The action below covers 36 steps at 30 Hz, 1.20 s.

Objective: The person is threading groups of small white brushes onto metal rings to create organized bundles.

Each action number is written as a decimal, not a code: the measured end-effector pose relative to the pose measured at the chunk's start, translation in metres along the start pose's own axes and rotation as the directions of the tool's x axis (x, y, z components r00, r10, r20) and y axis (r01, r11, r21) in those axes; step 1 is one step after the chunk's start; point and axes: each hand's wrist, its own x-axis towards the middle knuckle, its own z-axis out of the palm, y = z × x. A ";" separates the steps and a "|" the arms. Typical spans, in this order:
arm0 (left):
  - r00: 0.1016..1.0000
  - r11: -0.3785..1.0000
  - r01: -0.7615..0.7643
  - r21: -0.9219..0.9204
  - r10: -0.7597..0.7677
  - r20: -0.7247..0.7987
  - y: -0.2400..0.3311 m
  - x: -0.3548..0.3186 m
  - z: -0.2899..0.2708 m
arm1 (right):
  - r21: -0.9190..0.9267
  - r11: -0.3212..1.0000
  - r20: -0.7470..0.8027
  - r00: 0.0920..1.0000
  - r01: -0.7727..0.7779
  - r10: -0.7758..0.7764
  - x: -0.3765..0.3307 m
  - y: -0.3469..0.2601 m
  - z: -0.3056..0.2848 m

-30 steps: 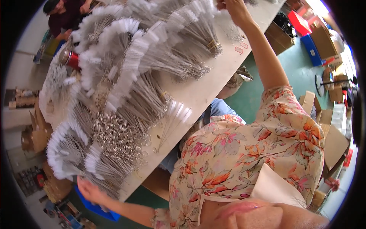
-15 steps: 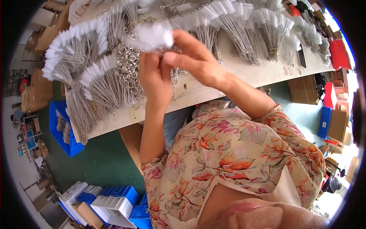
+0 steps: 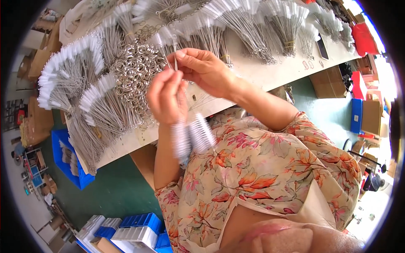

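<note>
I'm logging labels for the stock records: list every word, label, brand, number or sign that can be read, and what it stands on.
None can be read.
White label on the blue bin at right: too small.
Red-outlined marks on the table: too small to tell whether they hold writing.
Held brushes: no lettering shows.

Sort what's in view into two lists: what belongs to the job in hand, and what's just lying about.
Belongs to the job:
held white-bristled brushes
piled metal rings
brush bundles

Apparently just lying about:
phone
cardboard box
plastic crates
</note>
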 end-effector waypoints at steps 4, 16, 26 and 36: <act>1.000 0.989 -0.017 -0.144 0.018 0.005 -0.007 -0.031 0.018 | 0.305 0.947 -0.066 0.989 -0.106 0.132 -0.005 -0.015 0.014; 0.866 0.638 0.460 -0.618 -0.166 0.473 0.003 0.035 -0.031 | -0.696 0.711 0.342 0.916 0.096 0.211 -0.032 -0.030 0.017; 0.976 0.904 -0.041 -0.426 0.126 0.175 -0.010 0.005 -0.042 | -0.563 0.811 0.514 0.701 -0.159 0.495 -0.037 -0.041 0.002; 0.958 0.947 -0.100 -0.304 0.174 0.228 0.019 -0.051 -0.034 | -0.633 0.630 0.251 0.651 -0.449 0.716 -0.060 -0.035 -0.018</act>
